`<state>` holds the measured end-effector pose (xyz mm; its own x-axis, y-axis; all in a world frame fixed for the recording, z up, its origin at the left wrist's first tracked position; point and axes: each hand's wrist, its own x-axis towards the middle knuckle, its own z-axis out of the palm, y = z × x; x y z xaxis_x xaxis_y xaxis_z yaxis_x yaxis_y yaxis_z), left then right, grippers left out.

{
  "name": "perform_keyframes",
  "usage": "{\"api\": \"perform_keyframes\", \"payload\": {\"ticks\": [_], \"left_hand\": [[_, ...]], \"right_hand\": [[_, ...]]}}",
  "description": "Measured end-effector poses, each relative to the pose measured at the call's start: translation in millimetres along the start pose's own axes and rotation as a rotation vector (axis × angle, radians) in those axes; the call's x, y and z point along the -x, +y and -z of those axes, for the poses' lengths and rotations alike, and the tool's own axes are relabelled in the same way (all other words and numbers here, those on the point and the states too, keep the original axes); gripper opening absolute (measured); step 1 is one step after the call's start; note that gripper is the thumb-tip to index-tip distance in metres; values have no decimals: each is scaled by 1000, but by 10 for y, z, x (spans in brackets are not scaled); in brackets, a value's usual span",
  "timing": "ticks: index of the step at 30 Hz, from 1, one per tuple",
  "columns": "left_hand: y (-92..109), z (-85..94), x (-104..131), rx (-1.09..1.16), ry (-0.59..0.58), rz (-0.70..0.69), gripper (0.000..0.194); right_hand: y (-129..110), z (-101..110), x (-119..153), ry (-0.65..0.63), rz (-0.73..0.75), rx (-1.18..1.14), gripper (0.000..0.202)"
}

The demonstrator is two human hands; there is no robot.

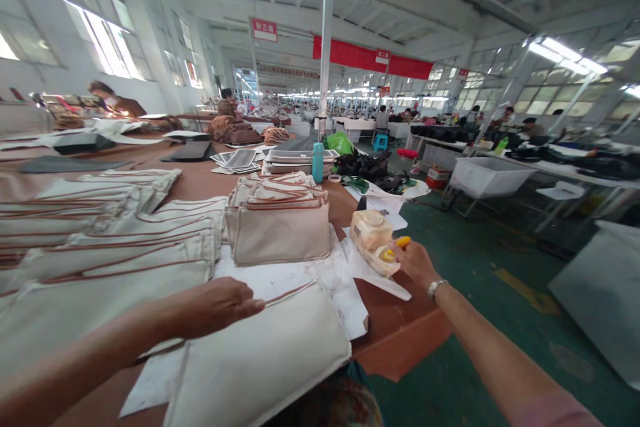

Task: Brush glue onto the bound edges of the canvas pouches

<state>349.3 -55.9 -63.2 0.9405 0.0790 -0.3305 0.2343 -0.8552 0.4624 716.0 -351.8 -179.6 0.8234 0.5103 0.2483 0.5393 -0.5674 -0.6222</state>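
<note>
A cream bag piece with a brown-trimmed edge (pixel 265 354) lies at the table's near edge, close to my body. My left hand (pixel 223 304) is closed on its upper edge, fingers pinched together at the trim. Out to the right, my right hand (pixel 416 264) grips a yellow-handled tool (pixel 401 241) over the low end of a cut-open plastic jug (pixel 371 230) with yellowish stains. The tool's working end is hard to make out. White paper (pixel 285 274) lies under the bag piece and jug. A standing stack of similar cream bag pieces (pixel 283 230) is just beyond the left hand.
Rows of more cream pieces (pixel 125 260) cover the brown table's left side. Farther back are a teal bottle (pixel 318 162), a tape roll (pixel 335 178) and black scraps (pixel 373 170). Across the green floor stands a white bin (pixel 490 177). Other people sit at distant tables.
</note>
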Motion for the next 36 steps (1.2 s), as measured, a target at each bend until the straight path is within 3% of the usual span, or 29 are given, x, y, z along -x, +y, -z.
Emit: {"api": "perform_keyframes", "payload": {"ticks": [2,4,9,12,16,20,24,30,36], "left_hand": [[-159,-220,-184,-118,150,11,55],[-191,-416,-400,-137,208,99,45],[-4,-808,-944,-117,244,310,38],[93,-949,-1140,-101,282,368,38],[153,-1011,-1221,-52,285,417,36],[174,-1000,-1199,27,275,405,26],[248,-983,-1075,138,296,326,27],[544,-1010,-650,354,282,105,36],[860,-1033,-212,660,315,39,39]], "right_hand": [[3,65,30,13,32,-7,28],[-23,128,121,11,82,-21,31],[-92,226,437,24,183,-70,35],[-99,254,558,17,204,-151,35],[-159,342,701,35,147,-286,36],[-338,473,955,143,22,-475,39],[-623,473,1284,243,-67,-774,42],[-1061,372,1699,190,-102,-1070,38],[-1403,377,2014,122,-46,-1065,34]]}}
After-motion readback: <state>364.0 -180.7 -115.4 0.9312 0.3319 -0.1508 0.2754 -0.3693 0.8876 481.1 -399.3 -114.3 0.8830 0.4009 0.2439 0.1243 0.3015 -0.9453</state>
